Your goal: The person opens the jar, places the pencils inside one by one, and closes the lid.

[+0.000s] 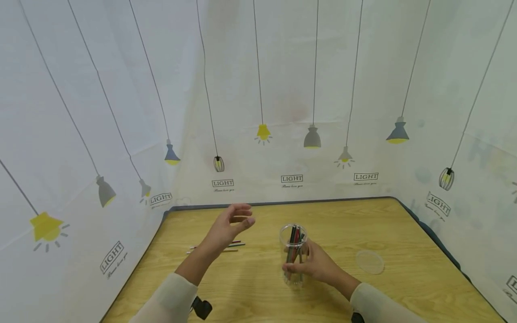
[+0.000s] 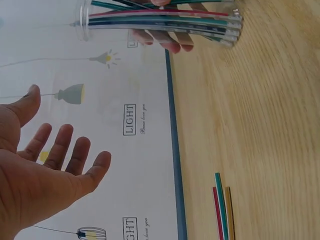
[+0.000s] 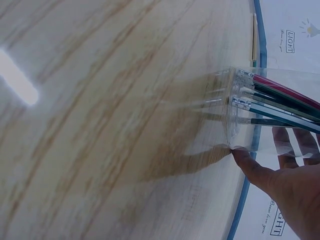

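My right hand [image 1: 317, 264] grips a clear plastic jar [image 1: 294, 278] from its right side, thumb across the front and fingers behind it. Inside the jar stand several pencils [image 3: 280, 112] in red, green and dark colours, their eraser ends at the bottom. The left hand [image 1: 232, 226] hovers over the table at the left with fingers spread and loosely bent, holding nothing. Beneath and beside that hand lie a few loose pencils [image 1: 236, 245]; in the left wrist view a red, a green and a tan pencil [image 2: 229, 210] lie side by side.
A round clear lid [image 1: 370, 262] lies flat on the wooden table [image 1: 331, 215], to the right of the jar. White cloth [image 1: 258, 80] printed with hanging lamps encloses the table at the back and both sides. A black object [image 1: 202, 308] shows below the left sleeve.
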The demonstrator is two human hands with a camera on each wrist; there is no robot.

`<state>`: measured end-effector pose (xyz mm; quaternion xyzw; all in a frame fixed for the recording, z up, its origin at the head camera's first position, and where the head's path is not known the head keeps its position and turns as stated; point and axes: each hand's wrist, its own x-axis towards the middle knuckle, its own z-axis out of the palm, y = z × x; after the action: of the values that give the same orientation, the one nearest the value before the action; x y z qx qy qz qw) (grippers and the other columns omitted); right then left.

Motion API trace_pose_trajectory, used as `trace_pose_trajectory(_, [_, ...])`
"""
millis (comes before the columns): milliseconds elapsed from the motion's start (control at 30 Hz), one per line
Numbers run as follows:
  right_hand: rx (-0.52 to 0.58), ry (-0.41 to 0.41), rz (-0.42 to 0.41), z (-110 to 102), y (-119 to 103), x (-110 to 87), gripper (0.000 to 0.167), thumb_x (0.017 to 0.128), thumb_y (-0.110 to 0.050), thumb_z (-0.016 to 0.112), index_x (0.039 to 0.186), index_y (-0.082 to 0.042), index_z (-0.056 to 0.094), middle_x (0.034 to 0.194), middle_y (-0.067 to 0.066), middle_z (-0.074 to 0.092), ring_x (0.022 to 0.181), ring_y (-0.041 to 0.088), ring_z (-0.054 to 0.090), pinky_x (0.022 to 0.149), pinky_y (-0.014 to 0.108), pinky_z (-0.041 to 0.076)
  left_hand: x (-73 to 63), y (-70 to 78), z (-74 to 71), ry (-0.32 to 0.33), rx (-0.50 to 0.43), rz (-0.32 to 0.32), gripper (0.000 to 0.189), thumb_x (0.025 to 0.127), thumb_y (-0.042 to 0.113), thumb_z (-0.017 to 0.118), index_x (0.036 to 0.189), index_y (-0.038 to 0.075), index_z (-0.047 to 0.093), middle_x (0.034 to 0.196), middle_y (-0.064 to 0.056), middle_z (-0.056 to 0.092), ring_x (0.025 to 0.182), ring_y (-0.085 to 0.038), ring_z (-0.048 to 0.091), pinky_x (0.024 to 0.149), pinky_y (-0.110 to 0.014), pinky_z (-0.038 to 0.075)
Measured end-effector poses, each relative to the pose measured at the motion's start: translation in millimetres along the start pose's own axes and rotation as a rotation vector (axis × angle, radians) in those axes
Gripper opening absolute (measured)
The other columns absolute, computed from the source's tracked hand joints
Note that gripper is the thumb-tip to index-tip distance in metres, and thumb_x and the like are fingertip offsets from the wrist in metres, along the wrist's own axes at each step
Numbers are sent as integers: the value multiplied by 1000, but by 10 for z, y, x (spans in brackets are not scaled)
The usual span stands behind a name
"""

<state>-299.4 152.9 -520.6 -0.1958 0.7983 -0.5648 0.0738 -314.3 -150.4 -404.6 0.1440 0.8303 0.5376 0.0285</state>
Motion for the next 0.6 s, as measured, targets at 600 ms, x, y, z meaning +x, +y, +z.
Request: trace_pose_trajectory(600, [-10,-2,2,-12,-12,-15,64,92,-35,93,143,-10,64,142,10,75,144,39,60,123,78,36,-3,-660,-198,10,863,-8,15,95,-3,79,105,9,79,100,-3,74,93,-23,72,81,-45,63])
